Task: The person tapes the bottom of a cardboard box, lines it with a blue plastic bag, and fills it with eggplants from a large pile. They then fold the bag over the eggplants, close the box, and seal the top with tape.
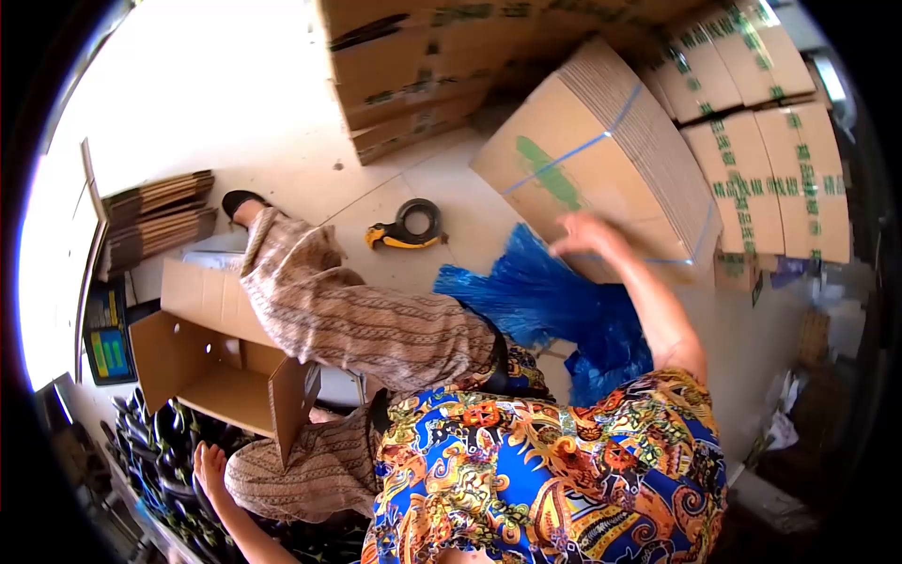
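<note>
My right hand (587,233) reaches forward with fingers stretched out, above a heap of blue plastic bags (554,291) and in front of a strapped bundle of flattened cartons (601,150). Down at the left, my left hand (209,465) holds nothing, its fingers apart, beside my knee and over a mass of dark eggplants (174,442). An open cardboard box (230,381) lies on its side just beyond that hand, its opening facing the eggplants.
A tape dispenser (406,228) with a dark roll lies on the tiled floor. Printed cartons (742,179) are stacked at the right, and more large cartons (413,75) stand at the back. Folded cardboard (155,221) and a scale-like device (108,338) are at the left.
</note>
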Demonstrator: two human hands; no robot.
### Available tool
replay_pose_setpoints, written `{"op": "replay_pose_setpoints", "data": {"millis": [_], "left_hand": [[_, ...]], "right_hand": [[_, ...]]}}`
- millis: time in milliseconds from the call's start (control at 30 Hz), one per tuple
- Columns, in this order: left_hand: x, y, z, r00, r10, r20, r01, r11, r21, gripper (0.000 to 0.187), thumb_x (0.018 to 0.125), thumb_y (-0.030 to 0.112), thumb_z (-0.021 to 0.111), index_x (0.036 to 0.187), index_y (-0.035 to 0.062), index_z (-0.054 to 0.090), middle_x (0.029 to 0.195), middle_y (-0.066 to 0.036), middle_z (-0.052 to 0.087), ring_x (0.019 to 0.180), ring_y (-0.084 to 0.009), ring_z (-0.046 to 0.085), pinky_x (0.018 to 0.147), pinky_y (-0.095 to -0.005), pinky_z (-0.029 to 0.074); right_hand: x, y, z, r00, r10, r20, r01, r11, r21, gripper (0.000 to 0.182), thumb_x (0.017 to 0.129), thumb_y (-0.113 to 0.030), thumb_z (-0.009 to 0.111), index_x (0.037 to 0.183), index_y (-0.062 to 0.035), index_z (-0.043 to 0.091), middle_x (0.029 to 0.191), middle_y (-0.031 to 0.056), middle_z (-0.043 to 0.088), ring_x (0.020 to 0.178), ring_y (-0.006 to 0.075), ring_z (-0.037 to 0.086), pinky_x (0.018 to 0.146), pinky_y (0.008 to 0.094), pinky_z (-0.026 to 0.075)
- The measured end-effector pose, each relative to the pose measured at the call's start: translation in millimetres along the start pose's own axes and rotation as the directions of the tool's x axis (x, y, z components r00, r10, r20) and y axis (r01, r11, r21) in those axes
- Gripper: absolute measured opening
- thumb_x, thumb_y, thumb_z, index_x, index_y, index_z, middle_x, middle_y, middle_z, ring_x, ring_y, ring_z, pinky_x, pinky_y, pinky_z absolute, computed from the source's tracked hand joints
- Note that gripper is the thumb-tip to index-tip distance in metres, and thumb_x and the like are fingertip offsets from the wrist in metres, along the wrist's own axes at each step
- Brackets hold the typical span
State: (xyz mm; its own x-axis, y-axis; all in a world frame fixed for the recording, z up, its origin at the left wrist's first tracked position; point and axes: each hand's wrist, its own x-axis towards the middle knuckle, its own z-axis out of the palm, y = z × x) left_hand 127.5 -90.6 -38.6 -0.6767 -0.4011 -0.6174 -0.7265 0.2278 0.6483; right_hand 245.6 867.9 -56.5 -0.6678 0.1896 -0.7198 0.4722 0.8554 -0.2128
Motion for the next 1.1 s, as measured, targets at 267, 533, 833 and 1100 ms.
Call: {"op": "replay_pose_setpoints", "data": {"millis": [267, 533, 833, 1100], "left_hand": [[-17, 77, 50, 0.979, 0.182, 0.091, -0.203, 0.903, 0.378, 0.058, 0.09, 0.036, 0.066, 0.14, 0.0099, 0.049, 0.104, -0.006, 0.066, 0.081, -0.0122, 0.063, 0.065, -0.0224, 0.047], [-34, 90, 68, 0.933, 0.272, 0.237, -0.359, 0.762, 0.538, 0.063, 0.091, 0.028, 0.063, 0.144, 0.0028, 0.041, 0.093, -0.009, 0.065, 0.074, -0.013, 0.062, 0.057, -0.0231, 0.048], [-64, 89, 79, 0.949, 0.232, 0.216, -0.31, 0.822, 0.478, 0.063, 0.087, 0.034, 0.065, 0.14, 0.0046, 0.047, 0.089, -0.009, 0.064, 0.077, -0.0183, 0.062, 0.068, -0.032, 0.052], [-60, 94, 86, 0.953, 0.188, 0.239, -0.286, 0.822, 0.492, 0.054, 0.091, 0.026, 0.062, 0.138, 0.0043, 0.048, 0.085, -0.008, 0.064, 0.066, -0.0112, 0.055, 0.056, -0.0246, 0.044]], "right_hand": [[-68, 24, 192, 0.947, 0.307, -0.094, -0.309, 0.951, 0.003, 0.145, 0.044, -0.05, 0.094, 0.157, -0.0183, 0.008, 0.161, 0.0198, 0.011, 0.146, 0.0408, 0.016, 0.108, 0.0569, 0.029], [6, 18, 246, 0.887, 0.379, -0.265, -0.393, 0.92, 0.0, 0.113, 0.056, -0.026, 0.09, 0.148, -0.0079, 0.026, 0.132, 0.0217, 0.05, 0.122, 0.0389, 0.05, 0.092, 0.0521, 0.043], [36, -66, 282, 0.969, 0.142, -0.202, -0.09, 0.965, 0.246, 0.043, 0.072, -0.003, 0.063, 0.115, -0.0061, 0.055, 0.101, 0.0234, 0.063, 0.093, 0.045, 0.063, 0.078, 0.0549, 0.052], [-3, -61, 218, 0.832, -0.032, -0.554, 0.154, 0.973, 0.175, 0.03, 0.08, -0.013, 0.07, 0.109, -0.0094, 0.061, 0.104, 0.0139, 0.061, 0.102, 0.0379, 0.058, 0.082, 0.0472, 0.05]]}}
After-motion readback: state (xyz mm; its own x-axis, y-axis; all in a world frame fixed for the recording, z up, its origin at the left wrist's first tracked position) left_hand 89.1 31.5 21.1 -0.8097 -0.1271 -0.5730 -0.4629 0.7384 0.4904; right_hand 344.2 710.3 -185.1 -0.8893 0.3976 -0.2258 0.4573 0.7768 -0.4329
